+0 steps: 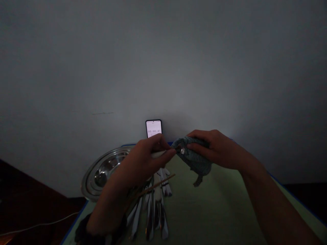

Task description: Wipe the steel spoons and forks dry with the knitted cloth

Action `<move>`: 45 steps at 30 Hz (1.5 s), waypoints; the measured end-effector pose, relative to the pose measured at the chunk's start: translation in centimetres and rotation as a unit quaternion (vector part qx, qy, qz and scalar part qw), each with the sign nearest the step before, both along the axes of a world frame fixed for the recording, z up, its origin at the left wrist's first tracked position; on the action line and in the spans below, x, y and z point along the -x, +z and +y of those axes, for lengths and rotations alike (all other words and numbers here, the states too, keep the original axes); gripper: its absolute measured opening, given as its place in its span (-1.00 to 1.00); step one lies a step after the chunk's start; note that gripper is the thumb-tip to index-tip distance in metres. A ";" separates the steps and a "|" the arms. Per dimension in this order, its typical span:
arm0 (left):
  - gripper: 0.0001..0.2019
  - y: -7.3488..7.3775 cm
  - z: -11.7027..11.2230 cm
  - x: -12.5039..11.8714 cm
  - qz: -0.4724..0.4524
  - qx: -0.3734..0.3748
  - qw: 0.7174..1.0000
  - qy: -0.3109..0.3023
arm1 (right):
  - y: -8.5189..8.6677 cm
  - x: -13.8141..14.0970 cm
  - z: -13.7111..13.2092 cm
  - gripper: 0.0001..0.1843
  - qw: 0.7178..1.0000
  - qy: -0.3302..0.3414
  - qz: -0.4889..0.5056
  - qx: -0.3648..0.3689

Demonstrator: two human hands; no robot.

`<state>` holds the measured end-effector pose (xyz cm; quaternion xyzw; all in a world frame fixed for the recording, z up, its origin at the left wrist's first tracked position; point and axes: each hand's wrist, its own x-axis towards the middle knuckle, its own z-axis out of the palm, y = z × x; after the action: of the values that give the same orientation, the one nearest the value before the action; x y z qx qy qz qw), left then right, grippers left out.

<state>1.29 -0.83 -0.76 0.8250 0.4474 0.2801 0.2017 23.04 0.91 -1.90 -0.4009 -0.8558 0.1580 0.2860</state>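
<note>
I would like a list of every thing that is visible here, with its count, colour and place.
table: one, pale green, foreground
phone: one, black, upright against the wall
dish: one, steel, table's rear left
cutlery: several, silver, table's near middle
stick: one, brown, across the cutlery
cable: one, white, lower left
spoon: one, shiny, held above the table
cloth: one, grey-green, against the spoon
left hand: grips the spoon
right hand: holds the cloth
</note>
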 end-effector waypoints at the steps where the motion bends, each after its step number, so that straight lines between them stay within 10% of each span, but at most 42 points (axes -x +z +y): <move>1: -0.81 0.0 0.0 0.0 -0.004 0.009 1.000 -0.001 | 0.1 0.0 -0.1 -0.78 1.000 0.001 0.000 -0.003; 45: -0.69 -0.3 0.2 -0.1 0.087 0.114 0.985 -0.091 | -0.1 0.6 0.0 -0.78 0.998 0.028 0.027 0.046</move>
<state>1.39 -0.61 -1.08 0.8551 0.4152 0.1345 0.2797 22.47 0.96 -1.98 -0.3854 -0.8506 0.2159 0.2853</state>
